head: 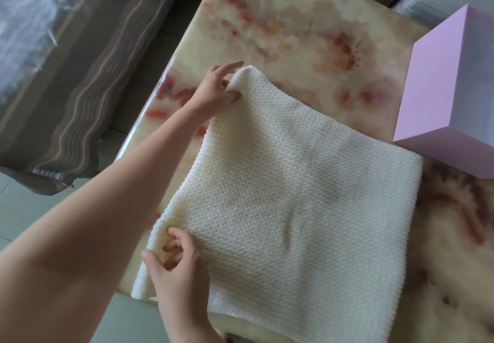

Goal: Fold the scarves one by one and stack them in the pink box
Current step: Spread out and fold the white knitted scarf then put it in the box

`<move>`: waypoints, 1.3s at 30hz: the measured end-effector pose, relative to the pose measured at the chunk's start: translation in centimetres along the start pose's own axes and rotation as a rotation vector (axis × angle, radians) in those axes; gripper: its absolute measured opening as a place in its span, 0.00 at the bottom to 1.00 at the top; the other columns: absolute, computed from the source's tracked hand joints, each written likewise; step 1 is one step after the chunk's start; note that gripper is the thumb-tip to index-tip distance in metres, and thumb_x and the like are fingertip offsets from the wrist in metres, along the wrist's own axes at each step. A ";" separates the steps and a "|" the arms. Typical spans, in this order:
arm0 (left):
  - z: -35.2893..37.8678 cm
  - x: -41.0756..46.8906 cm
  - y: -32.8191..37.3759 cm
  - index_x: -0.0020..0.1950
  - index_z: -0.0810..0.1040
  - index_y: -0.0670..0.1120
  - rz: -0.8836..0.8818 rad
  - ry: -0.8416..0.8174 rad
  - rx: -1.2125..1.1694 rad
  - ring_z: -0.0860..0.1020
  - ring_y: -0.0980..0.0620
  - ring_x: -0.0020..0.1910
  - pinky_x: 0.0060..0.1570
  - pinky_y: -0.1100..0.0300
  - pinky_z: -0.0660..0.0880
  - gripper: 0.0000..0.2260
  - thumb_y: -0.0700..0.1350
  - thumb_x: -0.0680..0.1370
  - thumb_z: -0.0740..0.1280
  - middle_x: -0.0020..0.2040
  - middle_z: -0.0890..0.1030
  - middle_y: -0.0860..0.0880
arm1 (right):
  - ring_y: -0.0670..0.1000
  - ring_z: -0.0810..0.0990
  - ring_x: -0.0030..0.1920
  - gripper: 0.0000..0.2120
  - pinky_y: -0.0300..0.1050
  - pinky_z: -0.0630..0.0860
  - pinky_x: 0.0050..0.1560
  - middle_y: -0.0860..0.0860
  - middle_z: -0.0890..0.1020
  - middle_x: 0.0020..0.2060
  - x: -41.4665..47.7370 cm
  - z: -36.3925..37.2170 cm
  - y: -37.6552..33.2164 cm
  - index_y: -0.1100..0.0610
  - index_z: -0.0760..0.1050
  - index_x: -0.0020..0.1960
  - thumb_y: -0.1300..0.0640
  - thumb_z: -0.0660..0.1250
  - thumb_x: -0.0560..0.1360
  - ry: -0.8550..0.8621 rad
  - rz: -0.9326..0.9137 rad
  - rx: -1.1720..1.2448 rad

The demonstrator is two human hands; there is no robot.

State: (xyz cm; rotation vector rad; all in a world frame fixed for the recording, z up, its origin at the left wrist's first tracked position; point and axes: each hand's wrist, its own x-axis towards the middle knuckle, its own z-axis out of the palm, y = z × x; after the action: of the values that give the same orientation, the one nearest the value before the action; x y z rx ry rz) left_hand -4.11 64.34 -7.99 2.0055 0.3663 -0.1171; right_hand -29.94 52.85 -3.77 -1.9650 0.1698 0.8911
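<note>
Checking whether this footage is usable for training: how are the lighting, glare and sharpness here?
Head view: soft, even daylight with only faint shadows; the cream scarf knit reads sharply; the glossy table shows mild sheen along its left edge; the pink box face looks hazy; the top-left background is blurred; straight lines bend slightly from the wide angle.

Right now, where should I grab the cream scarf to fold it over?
Pinch the two left-edge corners, coming from the left side of the table: the cream scarf lies flat, that edge sits slightly raised, and the left hand and right hand pinch there.
</note>
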 end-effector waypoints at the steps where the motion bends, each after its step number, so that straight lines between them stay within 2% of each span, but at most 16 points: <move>1: -0.1 -0.2 0.0 0.72 0.67 0.53 0.004 0.013 0.002 0.71 0.56 0.54 0.42 0.78 0.71 0.26 0.38 0.75 0.67 0.66 0.67 0.48 | 0.37 0.75 0.38 0.19 0.32 0.73 0.47 0.36 0.75 0.43 0.0 -0.1 0.0 0.42 0.72 0.60 0.43 0.69 0.70 -0.010 0.001 0.030; 3: -0.4 -0.9 -0.3 0.72 0.65 0.51 -0.030 0.058 -0.028 0.72 0.57 0.52 0.44 0.76 0.71 0.27 0.41 0.75 0.69 0.66 0.68 0.48 | 0.40 0.77 0.36 0.14 0.38 0.77 0.46 0.39 0.77 0.42 0.2 -0.3 0.4 0.41 0.74 0.55 0.45 0.69 0.71 -0.009 0.001 0.117; 6: -0.6 -2.6 -1.1 0.71 0.66 0.46 -0.086 0.112 -0.040 0.75 0.56 0.52 0.45 0.77 0.70 0.28 0.43 0.74 0.71 0.64 0.72 0.47 | 0.46 0.81 0.39 0.06 0.52 0.80 0.44 0.42 0.80 0.42 0.8 -1.2 0.8 0.39 0.76 0.48 0.47 0.64 0.72 0.056 -0.017 0.218; 8: -0.7 -4.1 -1.5 0.71 0.67 0.44 -0.103 0.115 -0.055 0.75 0.55 0.52 0.46 0.76 0.70 0.28 0.42 0.73 0.72 0.62 0.75 0.46 | 0.50 0.81 0.42 0.06 0.54 0.80 0.44 0.46 0.82 0.42 1.4 -2.7 0.8 0.44 0.77 0.49 0.51 0.63 0.75 0.101 -0.053 0.270; 11: -0.7 -6.9 -1.7 0.69 0.68 0.44 -0.136 0.142 -0.060 0.77 0.54 0.50 0.42 0.77 0.71 0.26 0.43 0.73 0.72 0.60 0.76 0.47 | 0.50 0.81 0.42 0.06 0.54 0.80 0.46 0.50 0.82 0.41 3.5 -6.2 -0.2 0.51 0.78 0.52 0.57 0.65 0.77 0.196 -0.084 0.303; 14: -0.7 -10.6 -1.6 0.65 0.73 0.45 -0.158 0.211 -0.029 0.77 0.55 0.47 0.42 0.77 0.71 0.22 0.45 0.73 0.73 0.55 0.78 0.49 | 0.45 0.79 0.42 0.08 0.50 0.79 0.48 0.47 0.81 0.44 6.3 -9.5 -1.6 0.52 0.78 0.51 0.62 0.65 0.76 0.343 -0.230 0.139; 16: -0.7 -13.2 -1.6 0.62 0.74 0.48 -0.187 0.251 -0.032 0.77 0.57 0.45 0.43 0.72 0.73 0.19 0.48 0.73 0.72 0.52 0.79 0.52 | 0.45 0.78 0.44 0.09 0.49 0.77 0.50 0.47 0.80 0.46 8.1 -11.4 -2.2 0.53 0.78 0.51 0.64 0.65 0.74 0.403 -0.355 -0.025; 19: -0.5 -17.0 -1.4 0.59 0.75 0.50 -0.298 0.250 -0.048 0.78 0.59 0.44 0.42 0.66 0.74 0.17 0.52 0.73 0.71 0.48 0.79 0.55 | 0.44 0.74 0.53 0.13 0.48 0.71 0.62 0.48 0.80 0.52 10.9 -13.7 -2.6 0.56 0.79 0.54 0.67 0.66 0.72 0.421 -0.541 -0.259; 22: -0.2 -20.5 -1.7 0.56 0.75 0.50 -0.343 0.273 0.052 0.76 0.61 0.44 0.43 0.63 0.75 0.15 0.54 0.73 0.70 0.47 0.78 0.55 | 0.49 0.71 0.61 0.17 0.32 0.58 0.65 0.49 0.78 0.60 13.7 -15.1 -3.4 0.56 0.78 0.59 0.67 0.65 0.72 0.344 -0.600 -0.431; 23: -0.1 -21.6 -1.8 0.56 0.74 0.50 -0.357 0.265 0.094 0.75 0.62 0.43 0.42 0.63 0.75 0.15 0.55 0.73 0.70 0.47 0.77 0.55 | 0.51 0.69 0.63 0.19 0.33 0.56 0.66 0.48 0.76 0.64 14.8 -15.5 -3.9 0.55 0.77 0.61 0.66 0.65 0.73 0.313 -0.584 -0.469; 26: 0.1 -24.4 -2.4 0.56 0.73 0.49 -0.431 0.262 0.129 0.74 0.59 0.44 0.41 0.64 0.72 0.18 0.57 0.72 0.69 0.47 0.76 0.55 | 0.52 0.60 0.72 0.21 0.46 0.52 0.72 0.49 0.67 0.72 18.0 -16.2 -5.4 0.52 0.72 0.68 0.60 0.65 0.75 0.244 -0.538 -0.593; 28: 0.3 -25.9 -2.8 0.54 0.73 0.50 -0.484 0.286 0.163 0.74 0.58 0.42 0.37 0.64 0.69 0.16 0.58 0.73 0.68 0.45 0.76 0.56 | 0.53 0.55 0.74 0.23 0.50 0.49 0.74 0.50 0.63 0.74 19.8 -16.8 -6.7 0.51 0.67 0.71 0.55 0.65 0.76 0.229 -0.502 -0.643; 30: 0.4 -27.3 -3.3 0.51 0.73 0.51 -0.544 0.299 0.174 0.75 0.57 0.40 0.34 0.61 0.68 0.14 0.59 0.74 0.66 0.42 0.77 0.56 | 0.54 0.56 0.74 0.25 0.49 0.50 0.73 0.51 0.64 0.74 21.1 -17.5 -8.1 0.50 0.65 0.72 0.51 0.64 0.77 0.245 -0.470 -0.650; 34: 0.9 -29.2 -4.2 0.49 0.73 0.51 -0.601 0.329 0.103 0.78 0.52 0.38 0.36 0.56 0.74 0.12 0.59 0.75 0.64 0.39 0.79 0.53 | 0.55 0.68 0.65 0.21 0.45 0.57 0.64 0.49 0.76 0.63 22.8 -18.1 -10.0 0.51 0.71 0.66 0.49 0.67 0.74 0.290 -0.434 -0.662; 37: 1.1 -29.6 -4.1 0.48 0.74 0.53 -0.584 0.392 0.019 0.77 0.53 0.37 0.35 0.58 0.72 0.07 0.55 0.76 0.66 0.37 0.79 0.54 | 0.52 0.73 0.60 0.14 0.41 0.55 0.55 0.49 0.77 0.58 23.2 -17.7 -10.6 0.53 0.76 0.58 0.51 0.69 0.73 0.293 -0.485 -0.619; 39: 1.1 -29.7 -4.2 0.49 0.75 0.54 -0.561 0.418 0.023 0.76 0.56 0.37 0.35 0.60 0.71 0.06 0.54 0.76 0.66 0.37 0.78 0.56 | 0.50 0.74 0.57 0.12 0.39 0.53 0.50 0.49 0.77 0.57 23.3 -17.5 -11.0 0.53 0.77 0.56 0.53 0.68 0.74 0.341 -0.525 -0.544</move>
State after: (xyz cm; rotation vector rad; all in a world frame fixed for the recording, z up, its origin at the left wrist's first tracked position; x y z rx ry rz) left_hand -33.43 58.98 -4.91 1.8915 1.1948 -0.0489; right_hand 1.01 50.16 -5.99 -2.4845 -0.4238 0.2619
